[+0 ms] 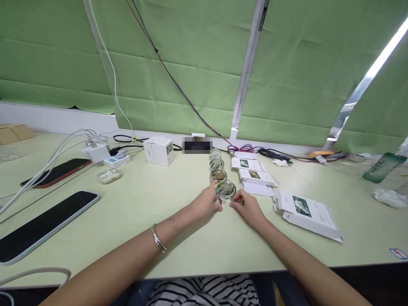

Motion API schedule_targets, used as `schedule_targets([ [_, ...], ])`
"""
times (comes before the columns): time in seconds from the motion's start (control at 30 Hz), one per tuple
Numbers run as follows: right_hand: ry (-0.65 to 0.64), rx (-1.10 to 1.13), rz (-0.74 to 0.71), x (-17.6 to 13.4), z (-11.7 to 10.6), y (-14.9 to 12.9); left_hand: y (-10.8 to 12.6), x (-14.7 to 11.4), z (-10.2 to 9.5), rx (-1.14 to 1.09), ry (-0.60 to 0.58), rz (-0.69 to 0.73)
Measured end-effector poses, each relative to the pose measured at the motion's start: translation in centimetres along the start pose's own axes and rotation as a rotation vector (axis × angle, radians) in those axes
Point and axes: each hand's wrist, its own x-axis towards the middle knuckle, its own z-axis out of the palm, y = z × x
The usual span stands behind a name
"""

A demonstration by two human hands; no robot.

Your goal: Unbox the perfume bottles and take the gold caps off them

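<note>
A round clear glass bottle (226,191) with a small knob on top stands upright at the near end of a row. Fingers of my left hand (207,200) close around its left side. My right hand (250,207) grips low at the right, thumb and fingers pressed together by the base. Directly behind it is a glass bottle with brownish contents (218,175). Farther back stand a greenish glass bottle (216,163) and another clear one (216,152), partly hidden. What exactly the bottles contain is too small to make out.
Flattened white boxes (314,212) with pictures lie at the right, more of them (255,175) beside the row. White cartons (158,151), an earbud case (109,176), a phone (47,225) and cables (274,155) are around. A green bottle (384,167) leans far right.
</note>
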Motion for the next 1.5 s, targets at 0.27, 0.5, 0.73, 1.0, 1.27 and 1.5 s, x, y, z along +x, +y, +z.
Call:
schedule_targets([
  [0.27, 0.148, -0.047, -0.121, -1.0, -0.2, -0.4, -2.9, 4.8, -13.4, 0.644, 0.695, -0.240],
  [0.5, 0.258, -0.110, -0.337, -1.4, 0.1, -1.1, -7.0, 6.6, -15.2, 0.708, 0.586, -0.435],
  [0.73, 0.279, -0.121, -0.622, -2.7, -0.6, -2.6, -2.9, 3.4, -14.9, 0.541, 0.472, -0.496],
  [1.0, -0.244, -0.141, -0.428, -5.2, 2.2, -8.2, 2.4, -9.3, -8.2, -0.196, 0.157, -0.365],
  [1.27, -0.469, -0.214, -0.231, -7.1, 1.4, -7.1, 0.8, -12.0, -3.2, -0.180, 0.173, -0.253],
  [1.5, -0.521, -0.100, -0.217, -7.7, -1.4, -3.6, 0.3, -11.3, -1.3, -0.193, 0.172, -0.177],
])
